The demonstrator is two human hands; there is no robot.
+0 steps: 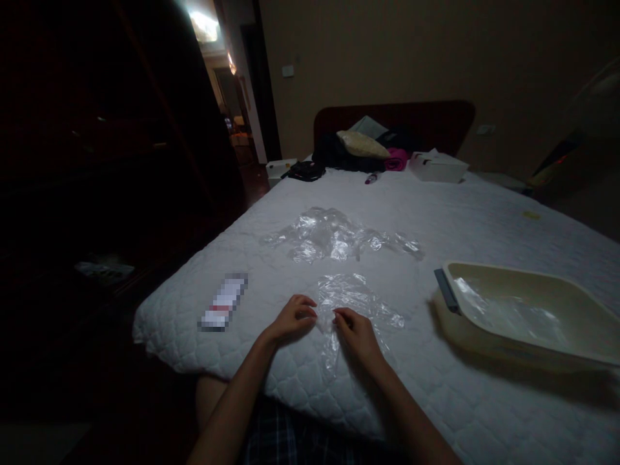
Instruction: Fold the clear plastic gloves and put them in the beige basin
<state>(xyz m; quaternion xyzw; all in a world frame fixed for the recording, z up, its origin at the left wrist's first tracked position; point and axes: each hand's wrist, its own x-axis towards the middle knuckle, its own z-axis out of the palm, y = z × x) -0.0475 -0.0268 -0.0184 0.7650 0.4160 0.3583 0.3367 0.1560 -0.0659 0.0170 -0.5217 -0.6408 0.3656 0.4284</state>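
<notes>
A thin, clear plastic bag (351,294) lies spread and wrinkled on the white quilted bed, near its front edge. My left hand (294,316) is at the bag's left edge, its fingers curled and the tips pinched on the film. From the other side, my right hand (357,334) pinches the same plastic between thumb and forefinger, a short gap from the left. Part of the bag hangs toward me below my fingers. Beyond it lies a loose heap of crumpled clear plastic bags (334,236).
A cream plastic tub (523,274) with a grey handle and clear plastic inside stands at right. A blurred-out rectangular item (225,303) lies at left. Near the headboard are a white box (438,166), a cushion (363,144), dark cloth and a pink roll (396,159).
</notes>
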